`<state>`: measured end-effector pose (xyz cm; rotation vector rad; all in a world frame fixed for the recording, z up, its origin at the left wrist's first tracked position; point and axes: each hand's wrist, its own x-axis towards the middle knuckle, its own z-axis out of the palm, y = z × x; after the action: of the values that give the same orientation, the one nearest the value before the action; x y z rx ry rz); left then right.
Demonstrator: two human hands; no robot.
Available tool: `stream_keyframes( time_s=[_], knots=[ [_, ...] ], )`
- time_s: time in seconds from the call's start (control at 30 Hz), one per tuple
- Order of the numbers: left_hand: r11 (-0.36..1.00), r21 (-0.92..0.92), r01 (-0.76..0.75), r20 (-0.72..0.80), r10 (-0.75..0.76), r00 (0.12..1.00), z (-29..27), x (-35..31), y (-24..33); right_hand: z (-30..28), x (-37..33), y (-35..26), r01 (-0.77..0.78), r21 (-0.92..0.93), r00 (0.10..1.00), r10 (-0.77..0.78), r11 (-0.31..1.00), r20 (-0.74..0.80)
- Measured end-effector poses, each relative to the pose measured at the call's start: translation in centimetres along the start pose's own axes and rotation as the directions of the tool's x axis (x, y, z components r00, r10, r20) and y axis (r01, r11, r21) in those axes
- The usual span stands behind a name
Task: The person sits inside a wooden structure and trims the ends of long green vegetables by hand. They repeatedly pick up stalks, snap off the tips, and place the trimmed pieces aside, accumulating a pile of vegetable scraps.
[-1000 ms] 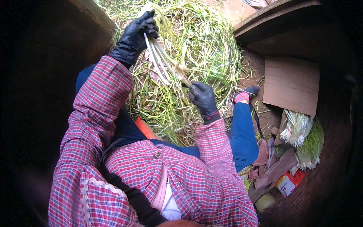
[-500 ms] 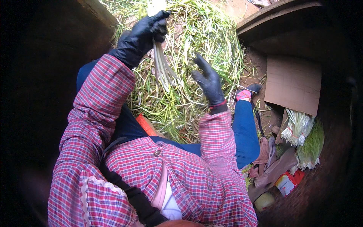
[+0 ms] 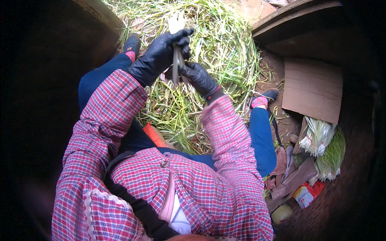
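Observation:
Upright in front of me is a small bunch of pale, chive-like stalks [image 3: 176,24], its white upper end bright and washed out by the light. My left hand [image 3: 163,52], in a black glove, is closed around the middle of it. My right hand [image 3: 199,78], gloved in black too, has its fingers closed at the lower, blurred tails just below the left hand. Loose green and yellow leaves [image 3: 225,52] lie in a thick heap on the ground beneath both hands.
My legs spread around the heap. At the right, a cardboard sheet [image 3: 311,90] leans over a tied white stalk bundle [image 3: 317,136] and a green bundle [image 3: 333,154]. A red-and-white packet [image 3: 307,195] lies nearer. An orange thing [image 3: 154,134] lies by my left thigh. Dark walls stand either side.
My right hand has come up and left from open air to the tails of the stalks and closed there. My left hand has shifted slightly right and down with the bunch.

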<state>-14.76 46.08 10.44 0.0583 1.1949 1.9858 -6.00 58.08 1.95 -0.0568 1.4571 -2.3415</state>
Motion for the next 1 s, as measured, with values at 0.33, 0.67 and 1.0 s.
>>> stream_keyframes(
  time_s=[0.33,0.67,1.0],
  knots=[
    [0.951,-0.193,-0.242,0.052,0.257,0.965,-2.6,0.1,4.6,-4.6,-12.4,18.7,-0.280,-0.958,0.717,0.652,-0.056,-0.248],
    [0.974,-0.108,-0.199,0.200,0.218,0.955,-1.1,-0.7,4.6,-7.6,-6.1,12.9,-0.509,-0.616,0.831,0.157,0.601,-0.533],
    [0.996,-0.060,-0.070,0.012,0.071,0.997,1.9,-2.2,3.4,-17.3,-11.6,7.2,-0.391,-0.402,0.679,-0.035,0.828,-0.733]
  ],
)
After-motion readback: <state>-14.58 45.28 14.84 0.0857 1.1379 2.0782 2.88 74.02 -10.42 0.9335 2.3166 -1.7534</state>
